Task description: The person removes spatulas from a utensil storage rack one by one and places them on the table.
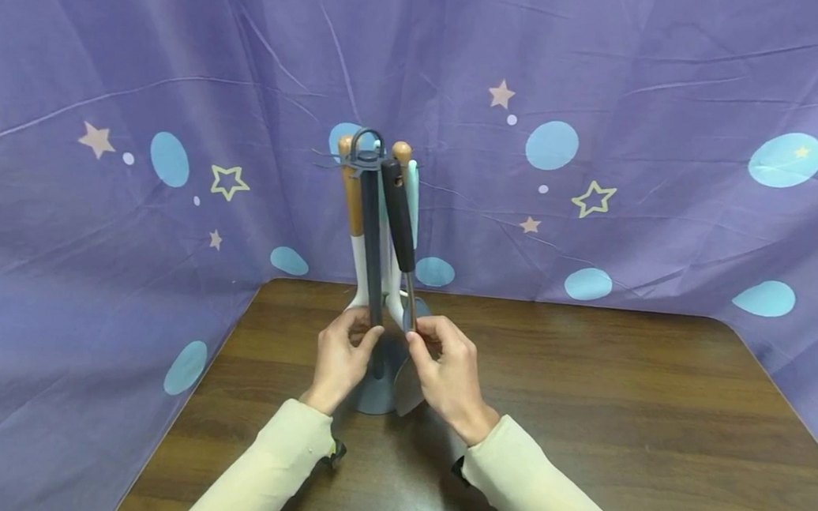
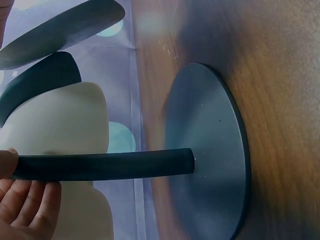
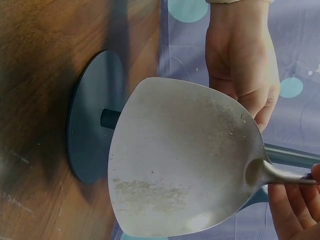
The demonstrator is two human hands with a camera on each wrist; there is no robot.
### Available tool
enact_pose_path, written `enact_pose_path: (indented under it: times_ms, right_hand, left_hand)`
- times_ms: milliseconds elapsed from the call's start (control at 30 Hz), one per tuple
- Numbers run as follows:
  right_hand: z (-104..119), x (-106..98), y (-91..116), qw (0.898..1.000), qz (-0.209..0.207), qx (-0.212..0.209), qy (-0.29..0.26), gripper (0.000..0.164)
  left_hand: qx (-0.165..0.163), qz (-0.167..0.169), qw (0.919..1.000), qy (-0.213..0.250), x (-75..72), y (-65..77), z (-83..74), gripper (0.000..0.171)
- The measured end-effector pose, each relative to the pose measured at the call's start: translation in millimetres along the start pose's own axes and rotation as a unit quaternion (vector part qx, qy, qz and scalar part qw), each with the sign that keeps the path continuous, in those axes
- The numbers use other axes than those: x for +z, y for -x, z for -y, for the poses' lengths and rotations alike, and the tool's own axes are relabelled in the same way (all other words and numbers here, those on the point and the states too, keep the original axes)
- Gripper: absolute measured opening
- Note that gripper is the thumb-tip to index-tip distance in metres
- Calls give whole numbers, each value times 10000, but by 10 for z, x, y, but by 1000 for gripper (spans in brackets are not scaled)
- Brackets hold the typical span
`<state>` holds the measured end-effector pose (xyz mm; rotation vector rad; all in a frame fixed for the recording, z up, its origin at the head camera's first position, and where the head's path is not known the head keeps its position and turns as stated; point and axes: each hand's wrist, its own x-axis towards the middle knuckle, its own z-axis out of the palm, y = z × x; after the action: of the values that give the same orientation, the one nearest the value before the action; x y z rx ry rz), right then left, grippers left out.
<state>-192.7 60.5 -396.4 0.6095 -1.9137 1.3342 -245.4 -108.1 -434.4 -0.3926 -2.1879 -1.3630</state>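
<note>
A dark grey utensil stand has an upright pole (image 1: pixel 371 245) on a round base (image 2: pixel 210 125). My left hand (image 1: pixel 340 355) grips the pole at its lower half, thumb in front. My right hand (image 1: pixel 449 369) pinches the metal shaft of a wok spatula (image 3: pixel 185 150) just above its broad, scuffed steel blade. The spatula's black handle (image 1: pixel 398 217) points up and leans slightly left, its end overlapping the hook ring (image 1: pixel 366 157) in the head view. Behind the pole hang utensils with wooden-topped white handles (image 1: pixel 352 204) and a mint-green handle (image 1: pixel 413 200).
The stand is on a brown wooden table (image 1: pixel 596 427), near its back left part. A purple curtain (image 1: pixel 466 46) with stars and blue dots hangs behind and on both sides. In the left wrist view, a white utensil head (image 2: pixel 60 120) and a dark one (image 2: pixel 45 82) hang beside the pole.
</note>
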Motion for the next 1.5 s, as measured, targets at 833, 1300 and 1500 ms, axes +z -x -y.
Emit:
enact_pose_path:
  times_ms: [833, 1300, 1500]
  right_hand:
    - [-51, -77, 60, 9999, -78, -74, -78, 8]
    - [-58, -174, 90, 9992, -301, -277, -40, 10]
    - [-62, -215, 113, 9992, -300, -261, 20, 10]
  left_hand:
    - [60, -3, 9999, 93, 8, 8, -5, 17]
    - [224, -74, 9997, 102, 13, 5, 8, 17]
    - [150, -98, 9998, 104, 10, 7, 16, 17]
